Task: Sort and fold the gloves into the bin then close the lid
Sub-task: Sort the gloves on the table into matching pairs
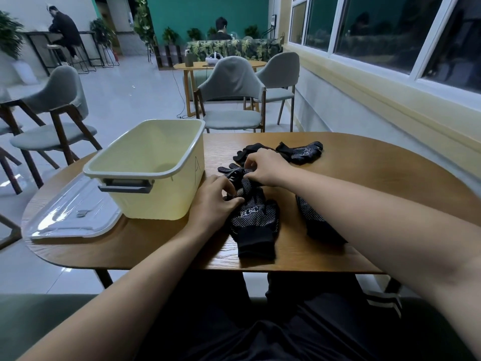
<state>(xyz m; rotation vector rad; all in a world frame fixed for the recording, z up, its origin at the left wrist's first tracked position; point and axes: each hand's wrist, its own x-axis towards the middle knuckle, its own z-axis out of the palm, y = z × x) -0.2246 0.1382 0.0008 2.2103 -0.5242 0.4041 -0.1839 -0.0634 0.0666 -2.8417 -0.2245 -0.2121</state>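
Just right of the bin (161, 201), the left hand (217, 199) and right hand (263, 166) hold 1 glove (253, 220) in a pinching grip; the lid (75, 217) lies left of it.

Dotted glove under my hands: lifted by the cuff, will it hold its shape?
Probably not: the dotted glove lies limp on the table, its far end bunched where the left hand and right hand pinch it, so expect flop. It looks thin, likely light. The dots should resist slipping.
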